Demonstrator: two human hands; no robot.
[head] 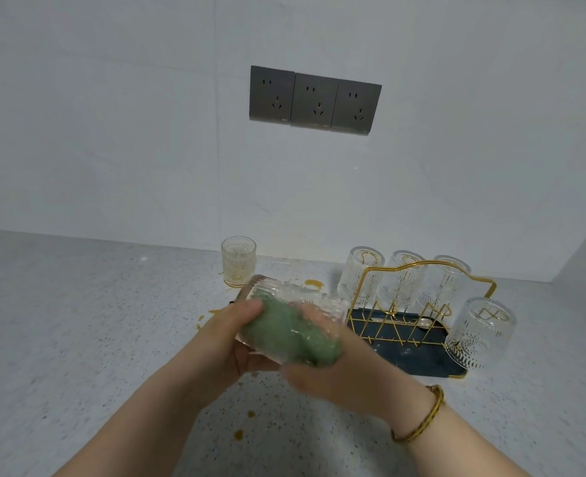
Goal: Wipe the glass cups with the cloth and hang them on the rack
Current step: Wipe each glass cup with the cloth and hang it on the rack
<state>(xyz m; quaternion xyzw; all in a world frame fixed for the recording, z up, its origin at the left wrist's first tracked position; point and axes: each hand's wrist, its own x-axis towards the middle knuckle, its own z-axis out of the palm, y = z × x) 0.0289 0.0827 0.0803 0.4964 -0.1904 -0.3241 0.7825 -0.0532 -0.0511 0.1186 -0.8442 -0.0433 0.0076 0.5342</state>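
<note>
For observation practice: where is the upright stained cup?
In the head view, the stained cup stands on the counter by the wall, left of the rack, beyond the held cup.

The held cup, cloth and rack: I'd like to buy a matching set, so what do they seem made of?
The held cup looks like clear pressed glass: see-through, ribbed, glinting. The cloth looks like soft fuzzy green fabric, perhaps microfibre. The rack seems thin metal wire with a shiny gold finish, judging by its slim bent rods.

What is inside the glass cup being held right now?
The green cloth fills the glass cup, held in by the right hand; the left hand grips the cup. The cloth hides the cup's inner base.
</note>
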